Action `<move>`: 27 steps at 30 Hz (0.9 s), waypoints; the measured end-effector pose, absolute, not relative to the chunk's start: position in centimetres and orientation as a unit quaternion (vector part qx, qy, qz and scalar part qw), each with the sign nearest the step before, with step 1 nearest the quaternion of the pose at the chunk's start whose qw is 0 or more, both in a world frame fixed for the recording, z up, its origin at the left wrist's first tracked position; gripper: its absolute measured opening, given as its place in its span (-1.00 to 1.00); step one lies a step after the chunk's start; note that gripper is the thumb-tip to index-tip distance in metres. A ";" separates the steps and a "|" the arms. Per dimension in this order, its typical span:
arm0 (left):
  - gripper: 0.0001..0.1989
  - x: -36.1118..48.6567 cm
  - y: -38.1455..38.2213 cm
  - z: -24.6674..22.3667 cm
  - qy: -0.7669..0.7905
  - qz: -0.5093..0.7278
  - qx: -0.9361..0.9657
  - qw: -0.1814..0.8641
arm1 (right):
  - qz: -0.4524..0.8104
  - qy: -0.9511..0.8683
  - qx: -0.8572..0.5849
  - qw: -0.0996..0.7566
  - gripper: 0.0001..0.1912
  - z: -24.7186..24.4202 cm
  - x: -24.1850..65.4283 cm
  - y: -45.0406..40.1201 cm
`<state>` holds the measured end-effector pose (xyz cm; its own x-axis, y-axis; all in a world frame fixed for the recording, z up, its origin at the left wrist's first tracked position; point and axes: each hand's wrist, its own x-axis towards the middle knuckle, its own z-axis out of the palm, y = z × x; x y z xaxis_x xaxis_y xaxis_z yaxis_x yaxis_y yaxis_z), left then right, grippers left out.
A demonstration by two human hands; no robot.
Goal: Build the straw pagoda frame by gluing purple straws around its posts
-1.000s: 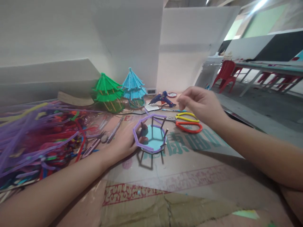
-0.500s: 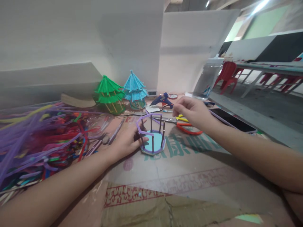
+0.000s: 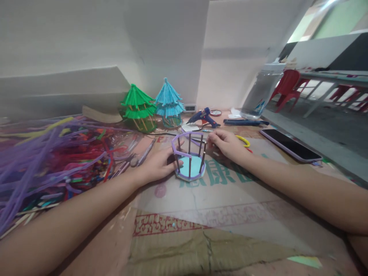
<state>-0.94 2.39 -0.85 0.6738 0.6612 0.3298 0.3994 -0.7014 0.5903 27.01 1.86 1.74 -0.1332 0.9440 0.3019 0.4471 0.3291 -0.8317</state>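
Head view: left hand (image 3: 159, 164), gripping the side of one purple-rimmed frame (image 3: 196, 164), which stands between both hands; right hand (image 3: 225, 144), fingertips bunched beside it, whether pinching anything cannot be told; blue glue gun (image 3: 204, 115), beyond both

At the left hand (image 3: 159, 164), the frame (image 3: 197, 165) is showing fuzzy strips (image 3: 181, 154) and matt, wooden-looking posts (image 3: 189, 168). Left of this hand, the pile (image 3: 54, 153) is looking fuzzy. Beyond the right hand (image 3: 225, 145), the glue gun (image 3: 203, 115) is showing smooth plastic; right of this hand, the phone (image 3: 290, 145) is looking glossy. Nearer than both hands, the cardboard (image 3: 172, 253) is looking matt.
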 end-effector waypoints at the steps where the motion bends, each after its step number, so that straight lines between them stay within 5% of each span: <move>1: -0.34 -0.9 2.4 -0.8 0.307 0.272 0.878 0.247 | 0.302 -0.698 -0.495 0.420 -0.62 1.7 26.9 1.7; 17: -0.36 -1.5 5.1 -1.9 0.384 0.358 0.734 0.432 | 0.401 -0.754 -0.384 0.351 -0.68 1.2 26.1 0.4; 27: -0.53 -1.9 4.5 -0.9 0.379 0.320 0.772 0.398 | 0.330 -0.795 -0.393 0.324 -0.75 1.7 26.1 0.1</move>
<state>-1.85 4.48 -0.95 0.5075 0.8398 0.1928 0.3299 -0.3962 0.8569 26.12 0.10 1.71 -0.4822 0.8381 0.2553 0.4100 0.4734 -0.7796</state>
